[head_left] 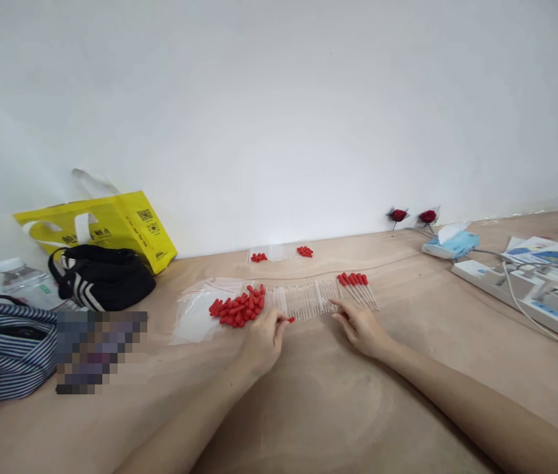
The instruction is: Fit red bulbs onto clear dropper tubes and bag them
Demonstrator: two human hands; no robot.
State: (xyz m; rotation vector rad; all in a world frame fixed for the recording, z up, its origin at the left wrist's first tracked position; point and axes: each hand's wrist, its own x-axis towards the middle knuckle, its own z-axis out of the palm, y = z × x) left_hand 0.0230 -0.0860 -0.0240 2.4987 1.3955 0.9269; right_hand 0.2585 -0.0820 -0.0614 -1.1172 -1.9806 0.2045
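My left hand [263,337] pinches a small red rubber dropper bulb [291,319], held at the near edge of a row of clear glass tubes [301,301]. My right hand [362,330] is at the right end of that row, thumb and forefinger closed on a thin glass tube [327,305], which is hard to see. Left of the row, a heap of red bulbs [236,312] lies partly over clear plastic bags [194,316]. Beyond my right hand, several glass droppers with red bulbs fitted [356,284] lie side by side, slanting.
Near the wall is a clear bag [277,253] with red bulbs at both ends. At left stand a yellow bag [147,230], a black pouch [115,276], a bottle [24,283] and a striped bag [6,349]. At right are tissues [451,243], a power strip [530,299] and cables.
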